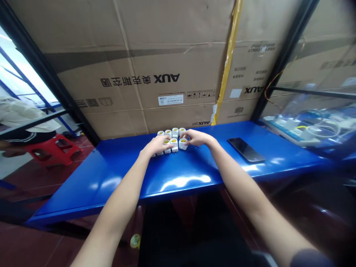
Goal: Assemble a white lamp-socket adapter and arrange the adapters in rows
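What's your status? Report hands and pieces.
Left hand at front-row white pieces. Right hand at another white piece. Phone off right, not blocking.

Both arms out over the worktop (200, 163), converging toward its far edge. Left arm (119, 204) bare, left hand (159, 144) back up, low over the worktop, fingers bent inward. Right arm (239, 181) bare up to a dark sleeve (310, 257) short of the worktop's near edge. Right hand (195, 137) near the left, fingers curled, thumb under. Left palm hidden.
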A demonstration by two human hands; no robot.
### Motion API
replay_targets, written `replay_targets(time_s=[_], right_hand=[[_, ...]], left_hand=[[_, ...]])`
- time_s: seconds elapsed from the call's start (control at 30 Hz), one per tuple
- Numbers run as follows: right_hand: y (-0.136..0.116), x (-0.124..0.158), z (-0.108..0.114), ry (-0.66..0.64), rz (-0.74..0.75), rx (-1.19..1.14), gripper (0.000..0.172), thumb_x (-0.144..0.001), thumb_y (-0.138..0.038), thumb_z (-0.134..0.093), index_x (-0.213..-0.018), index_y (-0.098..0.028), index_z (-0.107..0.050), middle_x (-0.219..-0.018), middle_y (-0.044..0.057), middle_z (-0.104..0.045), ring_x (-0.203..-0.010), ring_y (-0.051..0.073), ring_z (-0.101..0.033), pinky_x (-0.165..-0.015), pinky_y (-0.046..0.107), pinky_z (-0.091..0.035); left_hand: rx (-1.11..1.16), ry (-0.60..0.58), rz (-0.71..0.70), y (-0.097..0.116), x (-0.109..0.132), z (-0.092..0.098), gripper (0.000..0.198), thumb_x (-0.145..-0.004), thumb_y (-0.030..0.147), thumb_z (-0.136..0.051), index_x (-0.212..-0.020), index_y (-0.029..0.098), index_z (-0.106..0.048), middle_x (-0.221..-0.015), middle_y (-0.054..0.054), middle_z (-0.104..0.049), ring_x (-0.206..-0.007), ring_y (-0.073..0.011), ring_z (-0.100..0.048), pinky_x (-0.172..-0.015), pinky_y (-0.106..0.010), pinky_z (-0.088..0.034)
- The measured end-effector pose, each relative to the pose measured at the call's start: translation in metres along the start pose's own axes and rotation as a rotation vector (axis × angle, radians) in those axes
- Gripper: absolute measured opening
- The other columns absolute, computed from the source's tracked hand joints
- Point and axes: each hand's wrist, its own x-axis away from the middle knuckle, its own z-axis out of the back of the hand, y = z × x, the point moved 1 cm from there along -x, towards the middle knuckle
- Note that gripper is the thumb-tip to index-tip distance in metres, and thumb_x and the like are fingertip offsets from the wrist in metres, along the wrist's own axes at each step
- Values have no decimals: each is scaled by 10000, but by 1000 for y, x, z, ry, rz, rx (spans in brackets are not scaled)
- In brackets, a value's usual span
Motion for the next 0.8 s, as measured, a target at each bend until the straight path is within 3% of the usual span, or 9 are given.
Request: replay_targets(time_s=[0.07, 0.17, 0.27, 0.33, 0.43, 0.6, 0.7, 0.8], right_hand=[[0, 0, -1, 78, -59, 43, 317, -884, -400, -816, -1069, -147, -768, -929, 71, -770, -722, 182, -652, -618, 257, -423], [-2, 2, -1, 153, -114, 59, 424, -916, -570, -751, -926, -146, -761, -789, 80, -752, -693, 204, -652, -612, 280, -412], [-5, 3, -1, 118, -69, 4, 294, -957, -450, -727, -1029, -169, -770, -872, 63, -781, -738, 189, -679, -634, 259, -429], [-6, 0, -4, 131, -62, 5, 210, -942, -379, -743, -998, -177, -764, -873, 49, -775, -750, 179, -680, -625, 247, -417], [-7, -8, -16, 234, -106, 29, 312, -926, -473, -759, -875, -170, -707, -811, 51, -737, -724, 182, -647, -590, 259, -372], [-7, -23, -39, 379, -143, -29, 412, -911, -585, -759, -896, -192, -634, -895, 53, -723, -769, 184, -624, -619, 260, -380], [-7, -27, -44, 353, -139, -156, 381, -964, -543, -719, -855, -193, -615, -852, 55, -707, -747, 181, -623, -634, 262, -414], [-10, -28, -45, 213, -121, -311, 481, -1108, -493, -476, -756, -193, -605, -688, 43, -664, -612, 160, -616, -611, 264, -467]], left_hand=[[-11, 10, -40, -2, 1, 2, 612, -912, 641, -657, -1354, 219, -695, -1422, -117, -703, -1280, -339, -659, -1066, -391, -513], [-3, 9, -62, -6, 1, 4, 618, -912, 638, -660, -1350, 203, -699, -1437, -124, -697, -1301, -340, -654, -1104, -406, -503], [-1, 5, -67, -9, 0, 3, 614, -911, 632, -664, -1355, 209, -700, -1451, -120, -692, -1315, -332, -648, -1123, -404, -493], [-6, 5, -62, -10, -1, 3, 602, -914, 618, -662, -1355, 211, -701, -1452, -116, -691, -1319, -326, -645, -1129, -398, -488], [-26, 0, -64, -10, -2, 2, 571, -919, 603, -658, -1333, 214, -709, -1423, -110, -706, -1294, -315, -661, -1109, -384, -498], [-57, -9, -50, -12, -1, 4, 548, -924, 604, -658, -1319, 228, -707, -1383, -102, -724, -1251, -304, -681, -1056, -367, -523], [-58, -6, -40, -13, 1, 6, 596, -924, 649, -650, -1341, 225, -688, -1401, -114, -712, -1249, -311, -681, -1046, -369, -523], [-89, 38, -70, -12, 0, 5, 645, -928, 669, -637, -1388, 217, -654, -1378, -135, -714, -1223, -320, -690, -1029, -374, -520]])
